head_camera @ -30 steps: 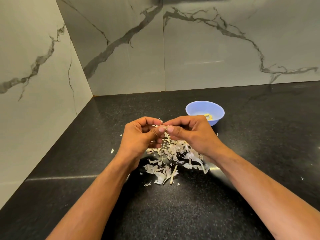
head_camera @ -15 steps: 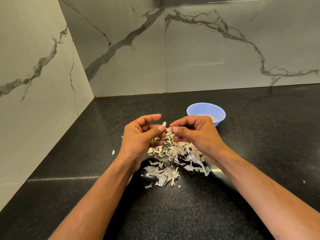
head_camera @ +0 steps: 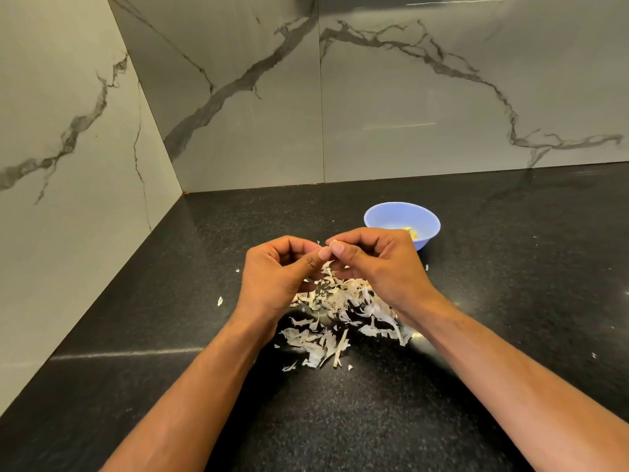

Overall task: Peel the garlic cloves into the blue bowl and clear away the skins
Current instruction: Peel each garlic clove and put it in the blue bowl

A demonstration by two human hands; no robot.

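Both my hands are raised over the skin pile (head_camera: 343,311), thumbs meeting at the tips – left hand (head_camera: 284,270) and right hand (head_camera: 377,264) both curled in a pinch around something tiny between them. I take it for a garlic clove, but the fingers hide it, so I cannot tell how much skin is left on it. A small pale flake (head_camera: 319,243) pokes up just above the thumbs

Compared with half a second ago the hands have closed back together; they were slightly apart then, with a scrap showing between the fingertips. A second ago they were pinched together like now. My read: one strip has just come off and I am re-gripping for the next pull – peeling is mid-cycle, not finished

The blue bowl (head_camera: 381,216) sits on the black counter (head_camera: 170,301) just behind the right hand, a bit of yellowish peeled garlic (head_camera: 410,231) visible inside. Skins lie heaped on the counter below the hands, with stray bits around – clearing not yet started
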